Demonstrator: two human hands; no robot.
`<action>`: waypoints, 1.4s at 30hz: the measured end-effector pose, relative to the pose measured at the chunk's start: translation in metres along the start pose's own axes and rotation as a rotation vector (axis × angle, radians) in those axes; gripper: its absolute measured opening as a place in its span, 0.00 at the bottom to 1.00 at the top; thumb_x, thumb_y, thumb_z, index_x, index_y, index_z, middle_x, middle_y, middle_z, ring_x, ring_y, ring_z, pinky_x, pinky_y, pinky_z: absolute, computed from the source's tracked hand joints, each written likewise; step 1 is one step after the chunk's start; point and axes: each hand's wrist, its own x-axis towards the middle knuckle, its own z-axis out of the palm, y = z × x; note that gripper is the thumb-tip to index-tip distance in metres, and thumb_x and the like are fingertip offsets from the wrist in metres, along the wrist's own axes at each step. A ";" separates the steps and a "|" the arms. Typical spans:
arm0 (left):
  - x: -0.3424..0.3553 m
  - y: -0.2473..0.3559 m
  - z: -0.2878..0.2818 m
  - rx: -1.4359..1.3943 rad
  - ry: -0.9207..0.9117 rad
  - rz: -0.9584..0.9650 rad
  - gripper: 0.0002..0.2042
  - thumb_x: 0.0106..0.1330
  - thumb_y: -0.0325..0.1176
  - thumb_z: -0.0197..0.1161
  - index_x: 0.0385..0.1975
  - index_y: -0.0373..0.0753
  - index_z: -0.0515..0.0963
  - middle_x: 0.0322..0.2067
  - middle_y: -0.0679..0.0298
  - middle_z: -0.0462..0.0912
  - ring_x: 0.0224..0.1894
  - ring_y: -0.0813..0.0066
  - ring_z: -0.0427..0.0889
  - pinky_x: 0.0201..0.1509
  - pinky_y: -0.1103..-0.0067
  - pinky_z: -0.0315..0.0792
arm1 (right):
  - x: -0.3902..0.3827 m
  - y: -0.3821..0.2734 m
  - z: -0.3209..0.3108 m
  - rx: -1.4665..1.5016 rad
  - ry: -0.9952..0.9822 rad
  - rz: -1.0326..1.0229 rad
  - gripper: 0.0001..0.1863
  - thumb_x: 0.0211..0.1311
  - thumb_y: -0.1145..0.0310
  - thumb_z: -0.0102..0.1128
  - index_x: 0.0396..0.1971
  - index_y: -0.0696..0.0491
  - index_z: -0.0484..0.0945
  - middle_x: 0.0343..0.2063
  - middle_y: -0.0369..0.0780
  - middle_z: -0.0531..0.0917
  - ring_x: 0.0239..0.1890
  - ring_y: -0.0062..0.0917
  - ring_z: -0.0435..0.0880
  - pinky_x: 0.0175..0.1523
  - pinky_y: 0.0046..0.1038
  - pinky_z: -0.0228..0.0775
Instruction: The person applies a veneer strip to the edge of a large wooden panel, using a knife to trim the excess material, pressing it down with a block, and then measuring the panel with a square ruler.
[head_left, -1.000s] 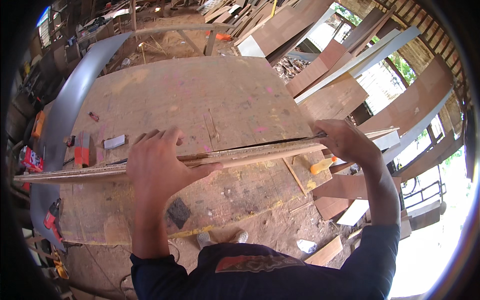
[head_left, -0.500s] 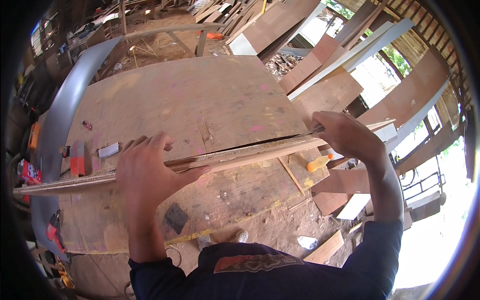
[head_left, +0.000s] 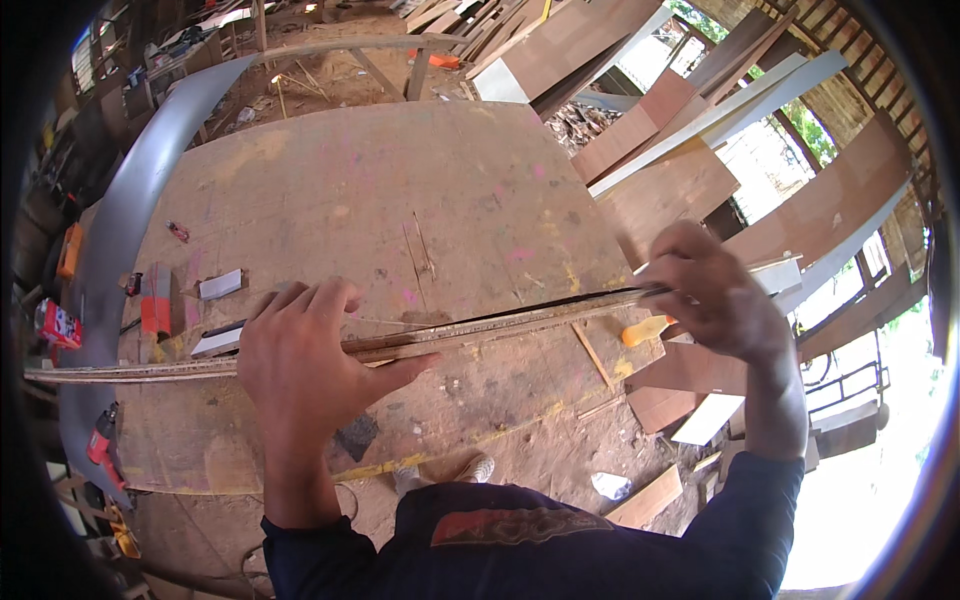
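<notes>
Long plywood boards (head_left: 500,322) stand on edge, stacked face to face, across the worktable (head_left: 380,200). My left hand (head_left: 305,370) clasps their upper edges left of the middle, thumb on the near side and fingers over the far side. Near the right end, my right hand (head_left: 705,290) is blurred, its fingers curled at the top edge, where a thin dark line runs along the boards. Whether that line is a gap or a strip cannot be told, and what the fingers pinch is hidden. An orange-yellow bottle (head_left: 645,331) lies close below the right hand.
A red-and-black power tool (head_left: 103,440) lies at the left edge beside a grey metallic sheet (head_left: 130,215). An orange block (head_left: 156,312) and a white piece (head_left: 221,285) are on the table. Large panels (head_left: 670,190) lean at the right; a dark patch (head_left: 357,437) marks the near side.
My right hand has shifted slightly right and down along the boards, and its fingers have changed position. The boards' right part sits a little lower in view. My left hand keeps its hold.
</notes>
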 end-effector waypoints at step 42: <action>0.004 0.006 -0.002 -0.024 0.001 0.031 0.36 0.35 0.64 0.90 0.36 0.42 0.85 0.33 0.64 0.90 0.37 0.61 0.90 0.43 0.66 0.81 | -0.009 0.024 0.031 0.033 0.138 -0.060 0.15 0.59 0.71 0.79 0.46 0.55 0.91 0.27 0.39 0.80 0.30 0.33 0.76 0.38 0.37 0.68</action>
